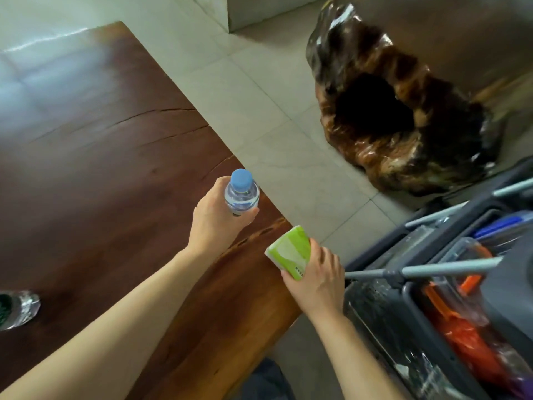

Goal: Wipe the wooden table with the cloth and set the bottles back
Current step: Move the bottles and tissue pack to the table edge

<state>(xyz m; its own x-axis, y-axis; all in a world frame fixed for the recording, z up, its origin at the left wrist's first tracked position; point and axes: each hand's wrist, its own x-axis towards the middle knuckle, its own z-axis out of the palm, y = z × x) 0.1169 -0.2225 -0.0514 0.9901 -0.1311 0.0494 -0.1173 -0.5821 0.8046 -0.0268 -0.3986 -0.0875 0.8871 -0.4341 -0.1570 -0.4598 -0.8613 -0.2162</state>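
- Step in hand, judged: putting items back on the wooden table (115,174); no cloth in view.
- Left hand (215,217) closed round a water bottle (241,194), blue cap up, held upright over the table near its right edge; bottle body sits between thumb and fingers, lower part hidden by the palm.
- Right hand (317,280) closed on a green-and-white pack (291,252), just beside the table's near right corner, tilted; contents unclear.
- Second bottle (18,308) at far left on the tabletop, well apart from both hands, partly cut off by the frame.
- Cleaning cart (450,284) at right, beside the table.
- Next, likely: lower held bottle, base flat on the wood, keep upright, then release.
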